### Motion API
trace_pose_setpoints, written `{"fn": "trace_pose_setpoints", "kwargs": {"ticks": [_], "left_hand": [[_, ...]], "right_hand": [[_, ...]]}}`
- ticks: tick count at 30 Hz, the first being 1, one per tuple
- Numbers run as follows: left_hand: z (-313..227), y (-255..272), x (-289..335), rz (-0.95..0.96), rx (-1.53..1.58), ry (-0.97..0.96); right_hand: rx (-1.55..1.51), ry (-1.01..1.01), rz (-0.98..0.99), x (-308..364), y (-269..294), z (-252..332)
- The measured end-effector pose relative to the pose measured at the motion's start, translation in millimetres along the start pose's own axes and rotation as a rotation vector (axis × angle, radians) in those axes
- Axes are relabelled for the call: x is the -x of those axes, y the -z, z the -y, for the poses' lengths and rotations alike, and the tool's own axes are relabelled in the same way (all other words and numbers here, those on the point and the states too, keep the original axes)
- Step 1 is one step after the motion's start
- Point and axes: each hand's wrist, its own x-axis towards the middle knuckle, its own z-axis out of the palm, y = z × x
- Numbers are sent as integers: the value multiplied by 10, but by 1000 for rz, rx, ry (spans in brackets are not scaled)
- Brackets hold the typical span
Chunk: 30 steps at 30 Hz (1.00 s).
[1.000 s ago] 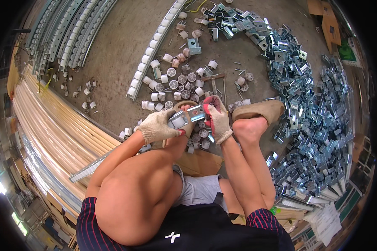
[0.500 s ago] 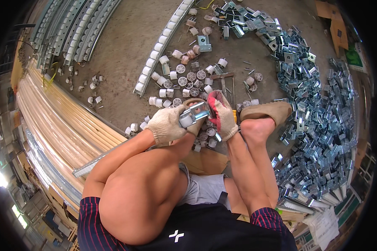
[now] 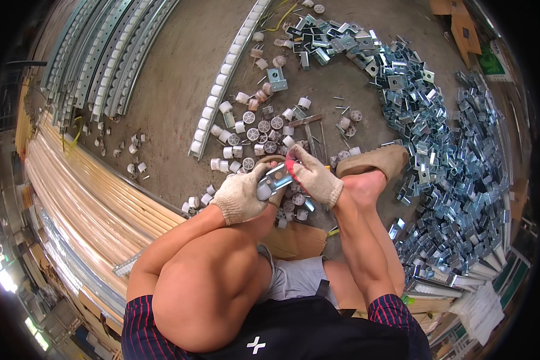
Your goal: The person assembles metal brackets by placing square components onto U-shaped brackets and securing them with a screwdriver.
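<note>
In front of me, between my feet, is a small shiny metal bracket (image 3: 278, 177) with a white roller (image 3: 264, 191) at its near left end. My left hand (image 3: 240, 193), in a cream knitted glove, is closed round the bracket's left side. My right hand (image 3: 315, 180), in a like glove with red on the fingers, pinches at the bracket's right end; the fingertips are partly hidden. Just beyond the hands, loose white rollers (image 3: 248, 117) lie on the floor, several showing spoked ends. A hammer (image 3: 306, 121) rests among them, beyond my right hand.
A large heap of shiny metal brackets (image 3: 450, 198) curves along the right. One roller track (image 3: 212, 102) lies ahead; more metal tracks (image 3: 105, 57) are stacked far left. Plastic-wrapped long pieces (image 3: 78, 186) run along the left. Brown cardboard (image 3: 294, 241) lies under me, near my sandal (image 3: 378, 159).
My right hand has turned from showing its red palm side to showing its back, and its fingers have come onto the bracket's right end. My left hand keeps its hold. The view has shifted slightly.
</note>
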Motion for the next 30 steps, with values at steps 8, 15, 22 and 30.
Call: {"fn": "trace_pose_setpoints", "kwargs": {"ticks": [8, 15, 22, 30], "left_hand": [[182, 143, -158, -7, 83, 100], [390, 325, -225, -84, 76, 71], [296, 221, -240, -52, 63, 98], [195, 433, -250, -36, 95, 118]], "right_hand": [[741, 9, -662, 371, -175, -688], [953, -429, -403, 803, -606, -973], [1319, -435, -639, 154, -160, -930], [720, -261, -518, 322, 347, -488]]}}
